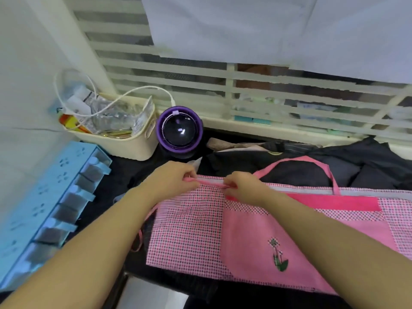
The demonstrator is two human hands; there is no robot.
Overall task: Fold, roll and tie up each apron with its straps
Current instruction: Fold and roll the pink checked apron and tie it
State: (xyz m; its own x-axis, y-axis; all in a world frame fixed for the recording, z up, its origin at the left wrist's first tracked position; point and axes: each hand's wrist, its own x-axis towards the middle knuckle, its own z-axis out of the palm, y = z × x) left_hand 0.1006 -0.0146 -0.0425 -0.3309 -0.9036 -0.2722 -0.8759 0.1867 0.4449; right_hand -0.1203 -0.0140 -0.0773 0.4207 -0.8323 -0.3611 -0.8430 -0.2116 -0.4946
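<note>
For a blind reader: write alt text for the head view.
The left hand and right hand pinch a pink strap stretched between them at the far edge of a pink checked apron spread flat. Behind stand a purple device and a cream basket; a blue rack lies left.

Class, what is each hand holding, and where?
The left hand and right hand pinch the pink strap, stretched between them along the far edge of the apron.

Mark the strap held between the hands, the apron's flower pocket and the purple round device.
strap (210, 182): head view, midway along its taut stretch.
flower pocket (249, 237): head view, plain pink cloth left of the flower.
purple round device (179, 131): head view, its dark centre dome.
</note>
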